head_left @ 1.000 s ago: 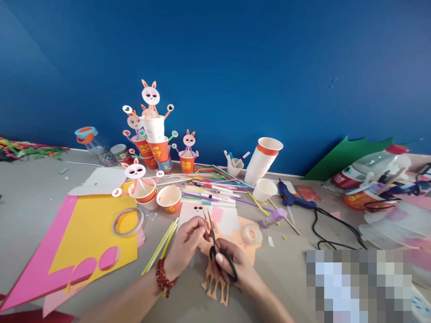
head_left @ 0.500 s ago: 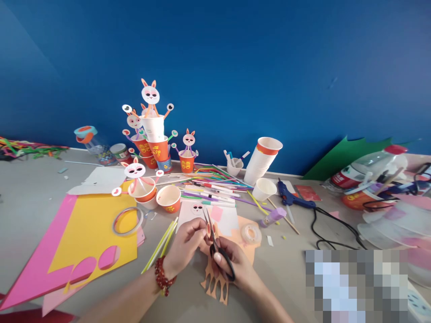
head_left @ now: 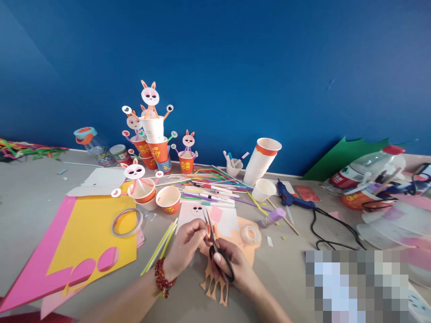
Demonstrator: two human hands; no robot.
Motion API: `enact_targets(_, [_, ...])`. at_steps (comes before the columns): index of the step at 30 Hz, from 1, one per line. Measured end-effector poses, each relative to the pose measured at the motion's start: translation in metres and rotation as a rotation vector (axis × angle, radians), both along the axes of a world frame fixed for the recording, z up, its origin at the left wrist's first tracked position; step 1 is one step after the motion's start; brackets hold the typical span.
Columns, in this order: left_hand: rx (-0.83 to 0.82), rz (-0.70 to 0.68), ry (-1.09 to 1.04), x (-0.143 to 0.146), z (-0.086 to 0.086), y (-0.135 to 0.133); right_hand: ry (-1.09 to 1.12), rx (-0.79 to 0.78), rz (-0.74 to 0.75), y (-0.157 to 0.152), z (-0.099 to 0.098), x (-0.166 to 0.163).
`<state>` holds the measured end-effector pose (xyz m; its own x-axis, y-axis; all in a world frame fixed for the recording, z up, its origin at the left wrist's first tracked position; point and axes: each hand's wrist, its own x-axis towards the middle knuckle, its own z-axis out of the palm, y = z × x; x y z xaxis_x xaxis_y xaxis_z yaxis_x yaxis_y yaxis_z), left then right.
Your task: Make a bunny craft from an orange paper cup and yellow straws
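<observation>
My right hand (head_left: 229, 262) grips black-handled scissors (head_left: 214, 242), their slightly parted blades pointing away from me. Between finger and thumb, my left hand (head_left: 186, 244) pinches orange paper (head_left: 210, 231) with ear-like shapes on it, right at the blades. A cut-out orange strip (head_left: 215, 285) with several pointed notches hangs below my right hand. Just beyond the hands lies a white sheet (head_left: 183, 220) bearing a drawn rabbit face (head_left: 196, 209) and a pink scrap (head_left: 216, 213). To the right, a clear tape roll (head_left: 251, 233) rests on peach paper (head_left: 247, 255).
Paper-cup rabbits (head_left: 150, 95) stand along the back left. Yellow card (head_left: 94, 215) with a grey tape ring (head_left: 114, 229) lies at left. Several markers (head_left: 212, 197), a glue stick (head_left: 272, 218), stacked cups (head_left: 261, 163) and a corded blue glue gun (head_left: 289, 196) sit beyond and right.
Both hands hold almost the same position, with the scissors at the orange paper. Only a slight shift of the camera view shows.
</observation>
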<state>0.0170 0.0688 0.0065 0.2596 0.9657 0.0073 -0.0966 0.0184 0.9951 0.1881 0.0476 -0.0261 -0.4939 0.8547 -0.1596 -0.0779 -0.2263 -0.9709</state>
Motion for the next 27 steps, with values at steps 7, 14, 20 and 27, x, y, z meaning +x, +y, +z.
enact_targets(7, [0.009,0.003,-0.004,0.0,0.002,0.0,0.003,0.008,0.014,0.001,-0.003,0.0])
enact_targets(14, [0.014,0.009,0.003,0.001,0.003,0.001,0.0,0.016,0.003,0.001,-0.006,-0.001])
enact_targets(20, [0.066,0.035,0.03,0.001,-0.001,0.0,0.016,0.01,-0.021,0.0,-0.005,-0.006])
enact_targets(27, [0.063,0.074,0.045,0.003,-0.012,-0.003,0.016,0.025,-0.074,0.001,-0.01,-0.01])
